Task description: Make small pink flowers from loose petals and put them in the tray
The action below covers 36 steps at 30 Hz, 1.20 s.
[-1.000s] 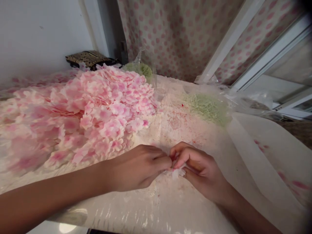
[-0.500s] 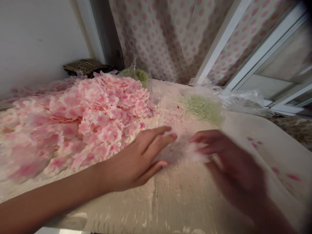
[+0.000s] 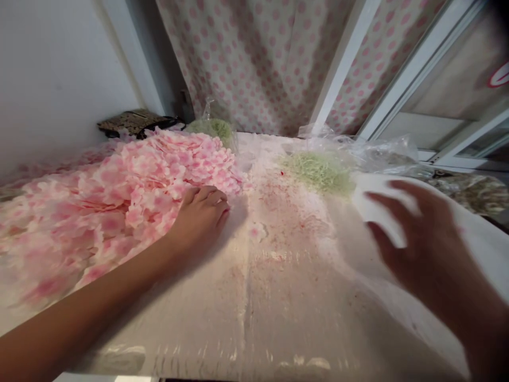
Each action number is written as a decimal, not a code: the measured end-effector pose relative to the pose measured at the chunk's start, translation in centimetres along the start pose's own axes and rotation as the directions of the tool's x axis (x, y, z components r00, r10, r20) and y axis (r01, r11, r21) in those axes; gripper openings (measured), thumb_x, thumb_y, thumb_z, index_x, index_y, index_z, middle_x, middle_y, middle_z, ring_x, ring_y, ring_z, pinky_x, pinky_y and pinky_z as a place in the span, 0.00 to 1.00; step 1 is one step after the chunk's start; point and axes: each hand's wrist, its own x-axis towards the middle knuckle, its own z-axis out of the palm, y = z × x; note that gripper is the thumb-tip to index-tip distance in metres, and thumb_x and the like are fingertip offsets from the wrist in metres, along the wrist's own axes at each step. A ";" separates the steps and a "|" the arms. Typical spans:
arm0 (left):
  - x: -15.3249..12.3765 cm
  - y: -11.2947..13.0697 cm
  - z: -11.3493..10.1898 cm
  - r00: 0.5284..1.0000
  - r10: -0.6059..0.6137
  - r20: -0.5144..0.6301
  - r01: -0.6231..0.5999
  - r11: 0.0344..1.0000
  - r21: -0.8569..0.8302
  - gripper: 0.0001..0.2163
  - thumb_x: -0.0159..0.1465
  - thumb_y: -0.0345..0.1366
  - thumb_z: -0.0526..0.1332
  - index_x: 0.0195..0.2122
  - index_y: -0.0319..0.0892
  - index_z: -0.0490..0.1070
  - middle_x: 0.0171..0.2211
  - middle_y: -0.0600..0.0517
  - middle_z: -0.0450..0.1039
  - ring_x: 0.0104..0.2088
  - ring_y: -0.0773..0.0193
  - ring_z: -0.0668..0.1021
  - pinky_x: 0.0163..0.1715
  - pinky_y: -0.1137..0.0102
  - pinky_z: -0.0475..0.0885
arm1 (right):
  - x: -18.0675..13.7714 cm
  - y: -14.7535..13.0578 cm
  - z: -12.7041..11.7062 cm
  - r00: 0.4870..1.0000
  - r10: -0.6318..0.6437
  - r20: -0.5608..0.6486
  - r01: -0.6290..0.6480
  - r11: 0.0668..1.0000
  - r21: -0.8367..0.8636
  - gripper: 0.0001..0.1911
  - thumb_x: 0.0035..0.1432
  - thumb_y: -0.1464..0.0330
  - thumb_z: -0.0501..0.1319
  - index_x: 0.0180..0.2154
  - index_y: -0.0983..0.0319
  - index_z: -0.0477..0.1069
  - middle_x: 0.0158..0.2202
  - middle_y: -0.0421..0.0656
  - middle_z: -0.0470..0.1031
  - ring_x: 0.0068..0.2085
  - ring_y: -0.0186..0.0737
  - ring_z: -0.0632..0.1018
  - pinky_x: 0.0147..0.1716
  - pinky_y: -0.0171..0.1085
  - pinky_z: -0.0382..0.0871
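Operator: How far open am I?

Spotter: Your right hand (image 3: 429,239) has its fingers (image 3: 392,204) spread well apart, blurred, over the right part of the surface (image 3: 286,318). Your left hand (image 3: 201,215) sits at the right edge of the heap of pink blossoms (image 3: 115,196), fingers curled and close together. I cannot tell whether they are clamped on anything.

Operator: Which way do the blossoms run?

Spotter: The heap's long axis slants from near left to far right, covering the left side of the surface. The loose blossom (image 3: 259,231) lies between your hands, its pink centre turned up; it looks roundish, so I can give you no long axis.

Operator: And the counts?

Spotter: You have one heap, its blossoms overlapping too much to count, and one loose blossom. At the far side are two clumps of green shreds (image 3: 322,172) and one patterned pouch (image 3: 133,122).
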 end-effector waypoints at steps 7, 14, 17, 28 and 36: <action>-0.4 0.0 0.1 0.997 0.077 -0.030 -0.078 0.996 -0.035 0.13 0.64 0.30 0.47 0.35 0.37 0.71 0.35 0.42 0.73 0.42 0.50 0.70 0.41 0.54 0.60 | 2.6 -4.4 8.5 0.907 -0.152 0.392 0.277 0.918 -0.285 0.12 0.59 0.76 0.54 0.43 0.62 0.71 0.48 0.48 0.69 0.50 0.50 0.67 0.48 0.49 0.63; -0.9 0.7 -0.8 0.996 0.085 -0.005 -0.085 0.995 -0.054 0.11 0.61 0.26 0.48 0.40 0.39 0.67 0.33 0.46 0.72 0.38 0.54 0.72 0.41 0.56 0.60 | 2.9 -3.7 11.1 0.890 -0.188 0.416 0.364 0.843 -0.397 0.10 0.58 0.77 0.51 0.33 0.67 0.71 0.38 0.51 0.70 0.41 0.49 0.68 0.39 0.47 0.62; -1.1 1.1 -1.0 0.992 0.101 -0.078 -0.107 0.991 -0.079 0.15 0.59 0.23 0.48 0.46 0.40 0.64 0.40 0.46 0.70 0.44 0.53 0.69 0.43 0.58 0.60 | 3.3 -3.7 10.5 0.938 -0.142 0.315 0.226 0.943 -0.246 0.10 0.59 0.77 0.50 0.31 0.66 0.69 0.36 0.49 0.69 0.39 0.45 0.68 0.39 0.44 0.62; -1.4 1.9 -1.5 0.831 0.368 -0.416 -0.465 0.872 -0.156 0.12 0.61 0.26 0.56 0.44 0.48 0.66 0.42 0.52 0.72 0.43 0.62 0.71 0.46 0.61 0.60 | 4.1 -4.7 9.6 0.770 0.273 0.577 -0.633 0.438 0.638 0.11 0.57 0.66 0.54 0.25 0.64 0.63 0.22 0.37 0.65 0.21 0.28 0.66 0.23 0.32 0.58; -0.8 1.8 -1.8 0.897 -0.375 -0.236 0.092 0.678 -0.729 0.07 0.65 0.36 0.53 0.35 0.42 0.68 0.29 0.54 0.76 0.30 0.68 0.77 0.29 0.74 0.69 | 4.5 -4.6 11.5 0.916 0.065 0.396 -0.202 0.927 0.316 0.08 0.57 0.75 0.53 0.33 0.61 0.70 0.30 0.39 0.71 0.31 0.32 0.71 0.31 0.33 0.65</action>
